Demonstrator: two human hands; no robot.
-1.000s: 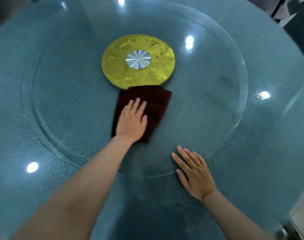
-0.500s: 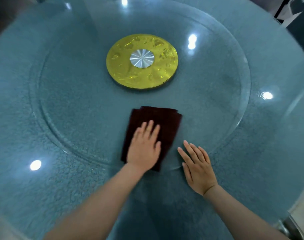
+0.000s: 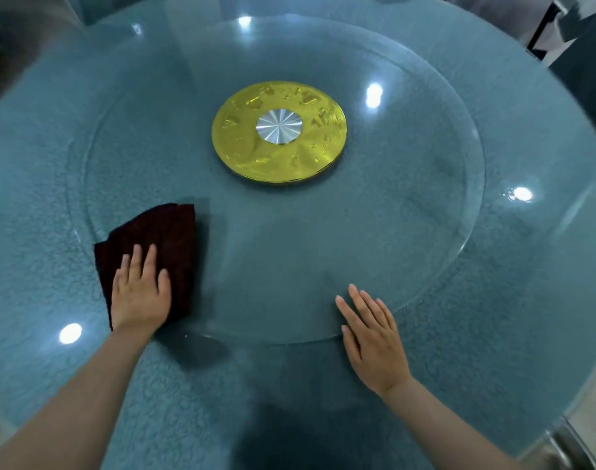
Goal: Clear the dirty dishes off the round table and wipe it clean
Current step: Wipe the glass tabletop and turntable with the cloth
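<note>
A: What is seen of the round table (image 3: 493, 385)?

B: A circular top with a blue-green, mottled, pebbly surface under glass is shown. A clear glass turntable (image 3: 452, 232), also circular, is set over its middle, and a glossy gold disc (image 3: 242, 147) with embossed patterns is mounted at the centre, capped by 1 brushed-metal hub (image 3: 279, 126). Several round ceiling lights are reflected in the glass.

A: Where is the cloth (image 3: 161, 245) placed?

B: The dark maroon cloth, folded into a rough rectangle with a soft, napped texture, is laid across the near-left rim of the turntable, partly on the glass and partly over the table beyond it.

A: How are the 2 hands held?

B: The left hand (image 3: 139, 293) is pressed flat on the cloth's near part, fingers straight and close together. The right hand (image 3: 371, 337) is laid flat on the turntable's near edge, fingers extended and slightly spread; nothing is gripped by it.
</note>
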